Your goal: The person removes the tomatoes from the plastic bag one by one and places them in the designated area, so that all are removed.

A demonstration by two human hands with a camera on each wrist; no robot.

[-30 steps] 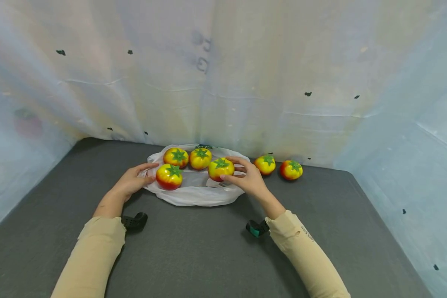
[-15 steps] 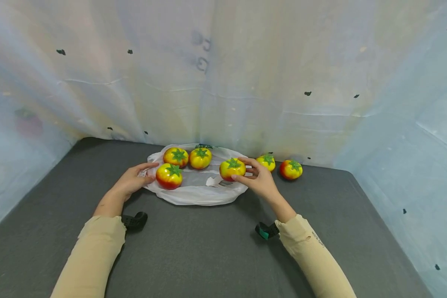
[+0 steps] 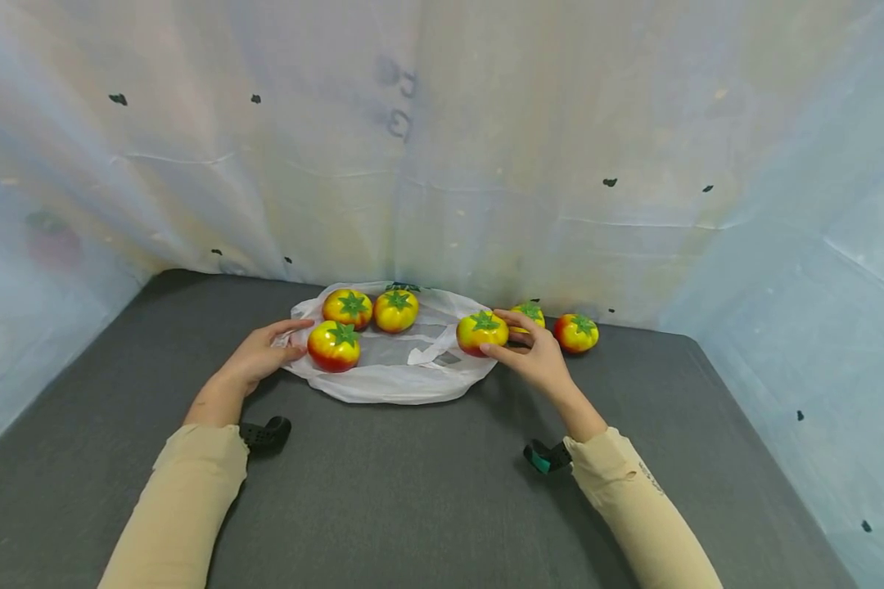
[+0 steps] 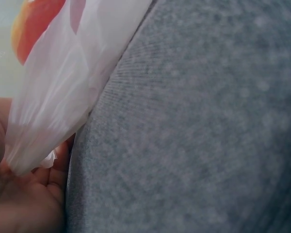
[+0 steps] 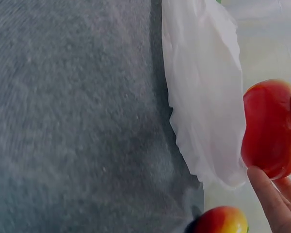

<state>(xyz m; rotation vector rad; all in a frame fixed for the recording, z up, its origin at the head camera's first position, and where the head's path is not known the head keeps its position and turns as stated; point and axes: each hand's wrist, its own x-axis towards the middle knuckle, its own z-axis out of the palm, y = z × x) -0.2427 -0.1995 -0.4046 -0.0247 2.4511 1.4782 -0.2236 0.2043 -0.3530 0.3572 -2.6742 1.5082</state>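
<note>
A white plastic bag (image 3: 398,386) lies spread on the dark table with three red-yellow tomatoes on it, one of them (image 3: 333,347) at its left front. The left hand (image 3: 254,358) grips the bag's left edge; in the left wrist view gathered plastic (image 4: 53,97) runs into the hand (image 4: 26,199). Between thumb and fingers the right hand (image 3: 538,360) holds another tomato (image 3: 481,333) over the bag's right edge. The right wrist view shows this tomato's red underside (image 5: 271,128) raised beside the bag (image 5: 203,92), with fingertips of the right hand (image 5: 279,199) on it.
Two more tomatoes stand right of the bag near the back: one (image 3: 532,312) partly behind the right hand, the other (image 3: 576,334) farther right. A pale plastic sheet (image 3: 486,164) hangs behind and at both sides of the table (image 3: 412,491).
The right hand has moved rightward with its tomato, from over the bag to its right edge, and now covers more of the tomato behind. The left hand has stayed in place.
</note>
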